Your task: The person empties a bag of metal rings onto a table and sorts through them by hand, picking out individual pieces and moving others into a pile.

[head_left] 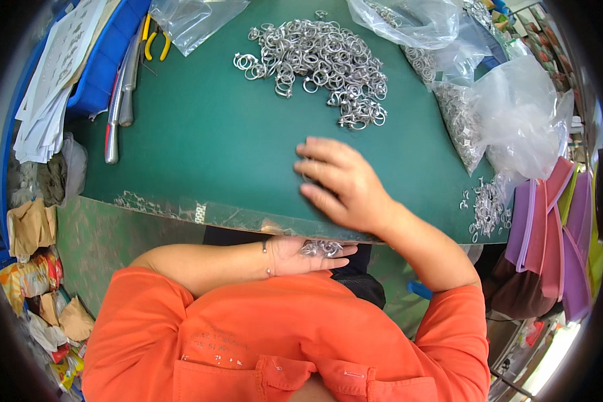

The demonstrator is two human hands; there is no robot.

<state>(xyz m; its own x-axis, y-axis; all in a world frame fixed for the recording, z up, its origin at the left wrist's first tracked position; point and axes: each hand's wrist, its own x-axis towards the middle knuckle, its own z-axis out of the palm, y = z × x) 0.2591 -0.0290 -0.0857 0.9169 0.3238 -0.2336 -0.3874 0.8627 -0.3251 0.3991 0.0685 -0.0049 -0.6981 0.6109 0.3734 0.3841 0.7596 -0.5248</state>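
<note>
Head view: we see metal rings [323, 248] lying in the palm-up left hand [291, 256], fingers extended; right hand [342, 184] blurred over the counter [201, 134], fingers apart, any pinch unclear. We judge rings light, stiff, slippery; pinch outer edges.

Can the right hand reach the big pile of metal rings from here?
Probably yes. The right hand is over the green tabletop, on the near side of the pile of metal rings, with nothing visible blocking the way between them.
</note>
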